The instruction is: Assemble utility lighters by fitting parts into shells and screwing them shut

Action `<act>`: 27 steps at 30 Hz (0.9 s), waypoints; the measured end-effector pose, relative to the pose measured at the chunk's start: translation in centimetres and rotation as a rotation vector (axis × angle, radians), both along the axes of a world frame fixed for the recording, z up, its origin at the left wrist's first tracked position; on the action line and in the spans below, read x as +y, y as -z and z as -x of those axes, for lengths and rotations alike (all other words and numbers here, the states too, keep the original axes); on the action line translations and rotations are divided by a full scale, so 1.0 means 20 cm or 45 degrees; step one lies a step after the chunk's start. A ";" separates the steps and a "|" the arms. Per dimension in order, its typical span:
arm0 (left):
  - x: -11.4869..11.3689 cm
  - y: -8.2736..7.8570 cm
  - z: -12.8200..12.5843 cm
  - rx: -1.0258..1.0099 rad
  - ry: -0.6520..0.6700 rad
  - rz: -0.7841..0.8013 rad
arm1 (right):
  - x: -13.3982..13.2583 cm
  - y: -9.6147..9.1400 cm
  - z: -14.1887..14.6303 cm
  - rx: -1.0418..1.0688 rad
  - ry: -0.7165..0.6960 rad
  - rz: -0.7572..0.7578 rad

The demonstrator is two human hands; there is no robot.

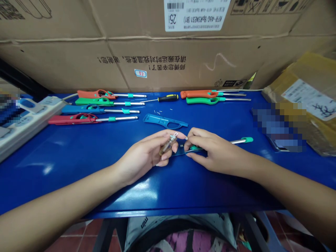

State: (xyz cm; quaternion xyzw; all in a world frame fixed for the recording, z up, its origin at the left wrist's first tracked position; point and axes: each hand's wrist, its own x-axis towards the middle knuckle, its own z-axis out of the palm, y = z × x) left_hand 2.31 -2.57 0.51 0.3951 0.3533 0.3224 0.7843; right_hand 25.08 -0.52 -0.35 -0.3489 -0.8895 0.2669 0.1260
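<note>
My left hand (147, 150) is closed around a small clear fuel tank (168, 145) with a pale valve end pointing up and right. My right hand (217, 147) pinches an opened blue lighter (179, 151) near its green trigger. Its metal tube (237, 141) comes out to the right past my knuckles and ends in a green tip. Part of this lighter is hidden under both hands. Just beyond my fingertips lies a loose blue shell half (165, 121), with several tiny white screws or pins (158, 112) scattered behind it.
Several long lighters, among them a red one (73, 119), lie at the back left. A screwdriver (168, 98) and orange and green lighters (202, 100) lie by the cardboard wall (157, 49). A power strip (31, 119) runs along the left; a taped box (309, 87) stands right.
</note>
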 end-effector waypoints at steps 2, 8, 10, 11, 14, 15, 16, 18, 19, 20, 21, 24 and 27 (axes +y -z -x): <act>0.00 0.00 0.00 0.022 -0.016 -0.014 | 0.00 0.00 0.00 -0.006 0.007 -0.008; 0.00 0.00 0.00 0.177 -0.012 -0.203 | 0.01 -0.01 -0.01 0.037 0.049 0.028; -0.01 0.01 0.00 0.296 -0.002 -0.344 | 0.02 -0.02 -0.02 0.035 0.086 0.055; -0.01 0.01 0.00 0.360 0.007 -0.416 | 0.02 -0.03 -0.02 0.032 0.105 0.067; -0.02 0.02 0.00 0.567 0.028 -0.666 | 0.03 -0.05 -0.03 0.040 0.130 0.114; -0.02 0.03 0.00 0.640 0.034 -0.768 | 0.04 -0.05 -0.03 0.052 0.127 0.128; -0.03 0.03 0.00 0.711 0.038 -0.873 | 0.04 -0.06 -0.03 0.064 0.119 0.143; -0.02 0.04 0.01 0.833 0.046 -1.048 | 0.05 -0.06 -0.04 0.076 0.098 0.169; -0.02 0.04 0.01 0.878 0.050 -1.097 | 0.05 -0.06 -0.04 0.076 0.087 0.181; -0.02 0.04 0.01 0.913 0.051 -1.118 | 0.05 -0.06 -0.05 0.076 0.079 0.194; -0.02 0.04 0.02 0.936 0.053 -1.115 | 0.05 -0.06 -0.05 0.077 0.073 0.207; -0.01 0.04 0.02 0.944 0.074 -1.065 | 0.06 -0.07 -0.06 0.089 0.095 0.251; -0.01 0.03 0.01 0.921 0.125 -1.022 | 0.06 -0.07 -0.05 0.089 0.149 0.314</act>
